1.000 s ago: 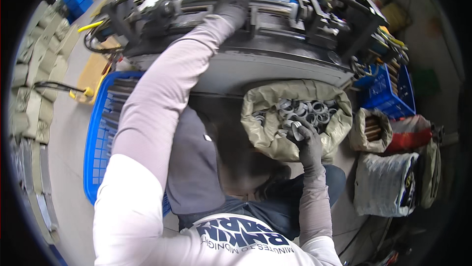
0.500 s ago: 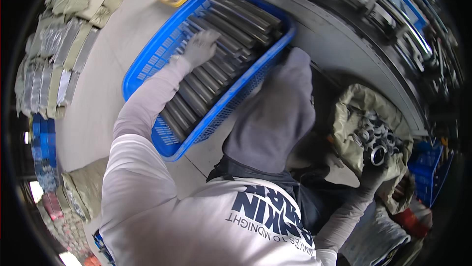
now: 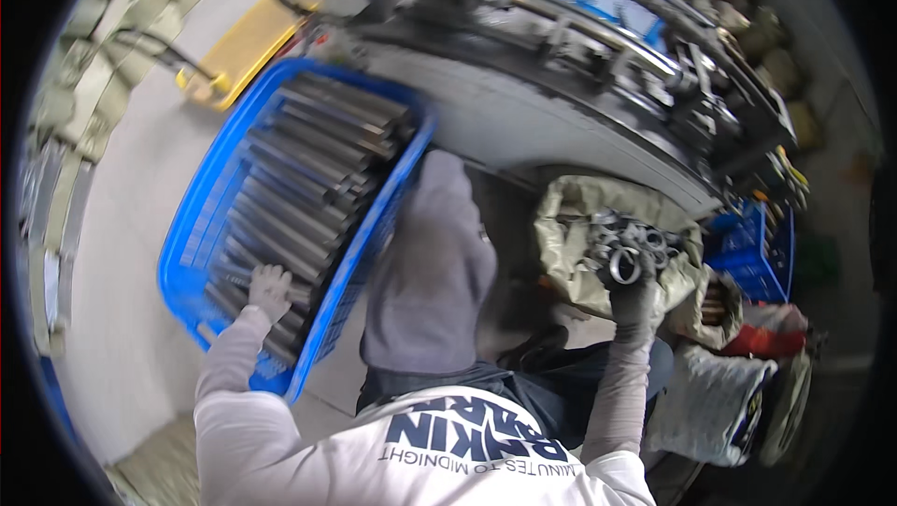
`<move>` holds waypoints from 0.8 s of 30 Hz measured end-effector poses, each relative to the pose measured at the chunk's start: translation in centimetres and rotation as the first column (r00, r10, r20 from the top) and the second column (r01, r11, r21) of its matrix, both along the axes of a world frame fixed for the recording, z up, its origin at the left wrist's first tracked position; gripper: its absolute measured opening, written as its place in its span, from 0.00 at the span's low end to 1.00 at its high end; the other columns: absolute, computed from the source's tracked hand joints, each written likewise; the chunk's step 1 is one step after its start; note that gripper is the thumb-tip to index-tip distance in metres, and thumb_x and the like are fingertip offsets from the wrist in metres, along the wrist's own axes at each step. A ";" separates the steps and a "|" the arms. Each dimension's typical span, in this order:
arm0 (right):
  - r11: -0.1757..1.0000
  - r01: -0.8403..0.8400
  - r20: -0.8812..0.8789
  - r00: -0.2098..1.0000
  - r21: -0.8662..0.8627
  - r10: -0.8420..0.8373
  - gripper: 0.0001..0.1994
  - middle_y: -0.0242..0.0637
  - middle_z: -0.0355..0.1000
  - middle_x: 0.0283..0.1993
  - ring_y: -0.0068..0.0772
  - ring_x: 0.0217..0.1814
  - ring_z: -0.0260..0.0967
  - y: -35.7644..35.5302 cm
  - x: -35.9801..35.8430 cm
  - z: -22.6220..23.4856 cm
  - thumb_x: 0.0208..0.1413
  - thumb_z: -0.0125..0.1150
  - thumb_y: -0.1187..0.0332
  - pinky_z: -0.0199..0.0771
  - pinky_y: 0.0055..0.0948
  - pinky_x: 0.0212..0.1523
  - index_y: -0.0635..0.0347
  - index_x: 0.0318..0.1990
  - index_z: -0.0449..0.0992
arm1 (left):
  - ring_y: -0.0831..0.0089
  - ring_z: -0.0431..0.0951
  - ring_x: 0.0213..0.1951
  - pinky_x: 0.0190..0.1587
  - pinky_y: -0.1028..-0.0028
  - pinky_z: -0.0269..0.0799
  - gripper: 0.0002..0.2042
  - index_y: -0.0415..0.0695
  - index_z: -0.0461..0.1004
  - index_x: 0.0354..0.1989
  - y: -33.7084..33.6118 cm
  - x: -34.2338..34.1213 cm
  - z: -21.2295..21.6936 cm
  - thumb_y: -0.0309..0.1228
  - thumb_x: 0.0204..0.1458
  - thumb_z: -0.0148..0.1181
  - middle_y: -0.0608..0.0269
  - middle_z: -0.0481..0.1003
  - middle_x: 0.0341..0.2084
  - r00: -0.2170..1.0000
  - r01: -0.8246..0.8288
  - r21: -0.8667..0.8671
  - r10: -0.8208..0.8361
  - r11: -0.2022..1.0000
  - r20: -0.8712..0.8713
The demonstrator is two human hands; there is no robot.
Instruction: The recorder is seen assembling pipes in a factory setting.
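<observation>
My left hand [image 3: 271, 293], in a grey glove, lies over the near end of a row of dark metal tubes [image 3: 285, 212]. Its fingers are spread on top of them, somewhat blurred. These tubes lie side by side in a long blue plastic basket [image 3: 179, 226]. On the right, my gloved right hand [image 3: 635, 302] grips a shiny metal ring [image 3: 624, 265], its round opening facing up. The hand is at the near edge of an olive woven sack [image 3: 563, 258], where several similar metal rings [image 3: 654, 239] lie loose.
Beyond the sack and basket stands a machine bench [image 3: 561, 48] with rods and rails. A yellow trolley [image 3: 248, 43] is at the far left. Blue crates [image 3: 752, 249], a smaller sack [image 3: 701, 319] and a white bag [image 3: 710, 403] sit at the right. Wrapped bundles line the left side.
My left hand has moved along the tubes toward the near end of the basket. My right hand still holds the ring by the sack. The view has swung to the right.
</observation>
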State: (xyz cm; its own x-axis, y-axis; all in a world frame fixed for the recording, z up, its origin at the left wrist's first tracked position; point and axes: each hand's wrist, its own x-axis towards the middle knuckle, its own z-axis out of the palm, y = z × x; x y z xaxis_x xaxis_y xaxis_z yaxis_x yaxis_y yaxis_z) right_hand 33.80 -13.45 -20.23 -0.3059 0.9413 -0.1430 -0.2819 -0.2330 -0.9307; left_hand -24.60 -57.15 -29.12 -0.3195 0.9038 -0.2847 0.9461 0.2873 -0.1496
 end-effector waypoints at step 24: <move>0.563 -0.113 0.355 0.870 0.819 -0.341 0.14 0.49 0.81 0.47 0.48 0.48 0.81 -5.3 -9.5 2.5 0.64 0.54 0.68 0.80 0.38 0.52 0.66 0.48 0.81 | 0.62 0.84 0.42 0.44 0.63 0.78 0.23 0.46 0.74 0.42 32.2 30.0 20.0 0.44 0.42 0.76 0.59 0.79 0.37 0.824 0.506 0.316 -0.558 0.802 0.095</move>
State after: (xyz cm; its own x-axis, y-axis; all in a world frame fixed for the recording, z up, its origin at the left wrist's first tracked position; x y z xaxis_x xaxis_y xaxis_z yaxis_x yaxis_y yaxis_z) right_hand 24.26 -18.79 -17.69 -0.3042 0.7420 0.5974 0.2271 0.6655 -0.7110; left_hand 5.36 -24.97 -9.16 0.2661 0.9639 -0.0132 0.9633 -0.2654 0.0399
